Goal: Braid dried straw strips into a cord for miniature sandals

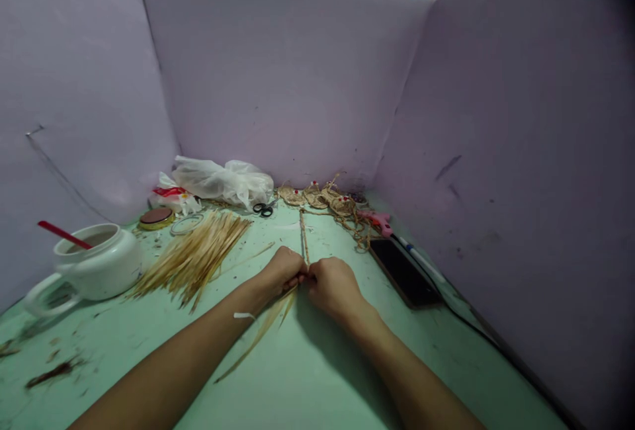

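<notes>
From where I stand, the left hand (285, 267) and the right hand (337, 288) meet above the pale green surface (322, 377), fingers clenched on the near end of a thin tan twisted-straw cord (304, 241) running straight away from them. Loose pale flat straw strands (268, 325) trail below, perhaps joined to it.

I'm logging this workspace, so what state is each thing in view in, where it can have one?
Left hand: closed, pinching the twisted cord
Right hand: closed, pinching it too
Twisted cord: straight beyond the hands
Fibre strips: loose, fanned out
Phone: face up, screen dark
Mug: upright, uncovered
Plastic bag: crumpled
Scissors: lying down, blades unclear
Pink glue gun: lying down, power unclear
</notes>
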A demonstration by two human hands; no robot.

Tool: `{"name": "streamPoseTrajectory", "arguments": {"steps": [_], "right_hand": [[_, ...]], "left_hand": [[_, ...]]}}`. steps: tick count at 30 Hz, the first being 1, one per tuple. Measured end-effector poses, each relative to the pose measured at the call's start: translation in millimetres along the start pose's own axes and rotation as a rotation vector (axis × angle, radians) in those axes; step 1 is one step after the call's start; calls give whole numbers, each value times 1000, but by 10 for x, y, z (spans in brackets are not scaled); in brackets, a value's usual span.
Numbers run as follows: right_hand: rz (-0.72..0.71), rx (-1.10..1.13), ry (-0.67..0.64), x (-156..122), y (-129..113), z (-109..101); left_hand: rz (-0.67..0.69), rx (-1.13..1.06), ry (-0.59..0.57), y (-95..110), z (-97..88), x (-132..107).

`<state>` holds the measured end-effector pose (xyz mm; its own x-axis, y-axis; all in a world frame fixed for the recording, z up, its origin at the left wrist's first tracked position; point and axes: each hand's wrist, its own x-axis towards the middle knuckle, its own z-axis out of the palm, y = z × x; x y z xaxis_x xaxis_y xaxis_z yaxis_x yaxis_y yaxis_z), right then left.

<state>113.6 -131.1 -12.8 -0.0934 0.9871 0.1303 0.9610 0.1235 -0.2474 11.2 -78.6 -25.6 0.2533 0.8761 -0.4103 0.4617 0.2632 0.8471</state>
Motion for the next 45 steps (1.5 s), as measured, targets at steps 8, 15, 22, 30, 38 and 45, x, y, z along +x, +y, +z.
{"name": "streamPoseTrajectory", "arguments": {"steps": [8, 15, 22, 30, 38, 45], "right_hand": [[37, 175, 3, 25, 120, -82], [429, 1073, -210, 199, 253, 35], [438, 971, -149, 228, 219, 157], [398, 926, -112, 246, 291, 237], [487, 1139, -141, 192, 216, 174], [517, 1350, -211, 200, 249, 224]], "left_hand": [[120, -32, -84, -72, -67, 67], [164, -109, -131, -85, -69, 96], [177, -31, -174, -81, -84, 90], [57, 208, -160, 34, -217, 27], [-27, 168, -88, 157, -65, -194], [117, 444, 54, 24, 90, -157]]}}
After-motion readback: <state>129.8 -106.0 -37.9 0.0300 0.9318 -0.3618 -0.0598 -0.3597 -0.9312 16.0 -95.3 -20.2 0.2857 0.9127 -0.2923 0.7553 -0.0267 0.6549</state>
